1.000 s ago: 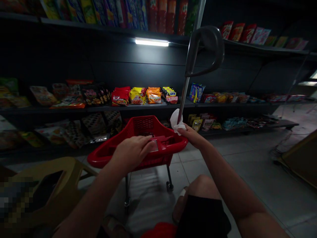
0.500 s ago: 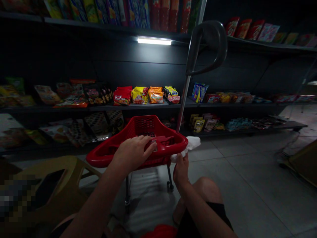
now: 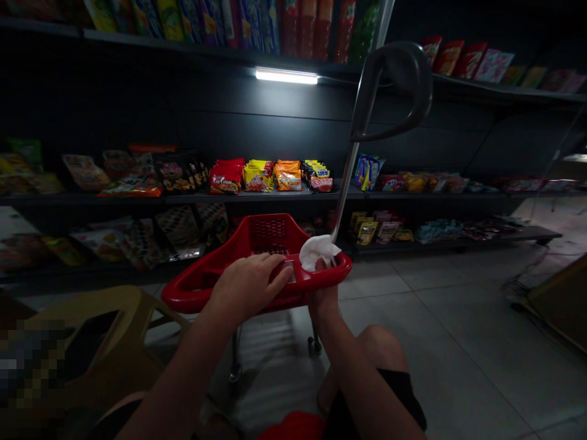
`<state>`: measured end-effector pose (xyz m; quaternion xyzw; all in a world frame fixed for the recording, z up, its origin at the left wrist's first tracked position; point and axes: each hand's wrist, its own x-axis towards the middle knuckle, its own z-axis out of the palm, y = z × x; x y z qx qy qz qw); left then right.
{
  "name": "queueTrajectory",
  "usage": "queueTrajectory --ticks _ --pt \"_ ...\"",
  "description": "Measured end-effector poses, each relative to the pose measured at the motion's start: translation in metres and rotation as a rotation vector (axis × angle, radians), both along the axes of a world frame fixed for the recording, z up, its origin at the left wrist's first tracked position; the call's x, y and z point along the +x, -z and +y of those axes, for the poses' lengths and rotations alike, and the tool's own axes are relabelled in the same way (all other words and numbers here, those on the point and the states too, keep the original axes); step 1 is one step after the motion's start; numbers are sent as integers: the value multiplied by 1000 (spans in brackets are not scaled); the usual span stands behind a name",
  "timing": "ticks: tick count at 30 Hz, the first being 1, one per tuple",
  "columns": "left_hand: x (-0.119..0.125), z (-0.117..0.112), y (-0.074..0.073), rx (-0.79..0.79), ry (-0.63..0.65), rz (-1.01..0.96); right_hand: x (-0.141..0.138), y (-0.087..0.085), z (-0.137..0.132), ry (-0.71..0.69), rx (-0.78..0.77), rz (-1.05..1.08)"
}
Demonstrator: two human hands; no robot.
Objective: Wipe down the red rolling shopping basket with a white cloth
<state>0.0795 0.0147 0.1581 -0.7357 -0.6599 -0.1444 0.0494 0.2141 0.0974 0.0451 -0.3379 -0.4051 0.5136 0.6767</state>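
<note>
A small red plastic shopping cart [image 3: 270, 227] stands right in front of me, its near handle rim [image 3: 192, 299] crossing between my arms. My left hand [image 3: 247, 284] lies over that rim, fingers curled across its top near a small label. At the rim's right corner my right hand [image 3: 324, 290] comes up from below, holding a crumpled white cloth [image 3: 318, 250] against the red plastic. Part of the right hand's fingers is hidden behind the rim and the cloth.
A metal pole with a black loop handle [image 3: 397, 131] rises at the cart's right side. Shelves with snack packets [image 3: 288, 177] run behind. At left, a yellowish stool [image 3: 123, 305] bears a dark phone [image 3: 94, 339]. Tiled floor [image 3: 389, 318] extends right.
My right hand has moved the white cloth from under and outside the right corner up onto the rim's top. My left hand keeps its place. The pole leans slightly farther right in view.
</note>
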Motion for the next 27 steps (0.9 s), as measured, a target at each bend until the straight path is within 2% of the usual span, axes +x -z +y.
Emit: queueTrajectory --ticks 4,7,9,13,16,19,22,24,27 --pt "-2 2 -1 -12 -5 -22 20 39 -20 -132 -10 106" --pt "-3 2 -2 1 7 -30 36 55 -22 -44 -90 163" --pt "-4 1 -1 6 12 -26 39 49 -18 -70 -104 195" --pt "-4 1 0 4 6 -18 22 21 -14 -279 -59 259" --pt "-6 2 0 1 11 -23 15 17 -12 -306 -38 277" --pt "-12 1 -1 -4 24 -39 34 29 -7 -291 -99 208" --pt "-20 -3 -1 -16 41 -47 67 30 3 -154 -108 164" --pt "-25 -6 0 -31 56 -44 83 18 13 -112 -32 135" --pt "-29 -13 0 -49 65 -35 90 -9 36 -208 92 -38"
